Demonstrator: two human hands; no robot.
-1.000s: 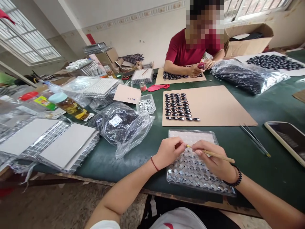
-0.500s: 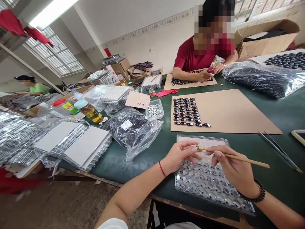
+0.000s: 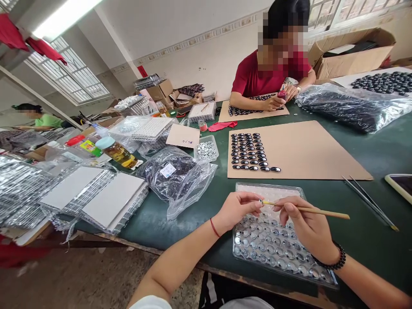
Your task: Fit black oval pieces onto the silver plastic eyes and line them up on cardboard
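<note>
My left hand (image 3: 240,209) pinches a small shiny piece at its fingertips, just above a clear plastic tray (image 3: 291,270) of round silvery pieces. My right hand (image 3: 307,227) grips a thin wooden stick (image 3: 322,211) whose tip touches that piece. Both hands hover over the tray's near half, close to the table's front edge. Beyond the tray lies a brown cardboard sheet (image 3: 309,146) with rows of dark oval stones (image 3: 251,152) at its left end.
A plastic bag of dark stones (image 3: 175,171) and foil-wrapped tray stacks (image 3: 96,199) lie left. Tweezers (image 3: 370,201) and a phone (image 3: 401,185) lie right. Across the green table (image 3: 367,231) a person in a red shirt (image 3: 270,73) works on another cardboard sheet. A small box of silvery pieces (image 3: 206,150) sits mid-table.
The head view has lifted and swung left, bringing more of the room in. My hands stay together over the tray; the stick now lies flatter with its tip at the left fingertips.
</note>
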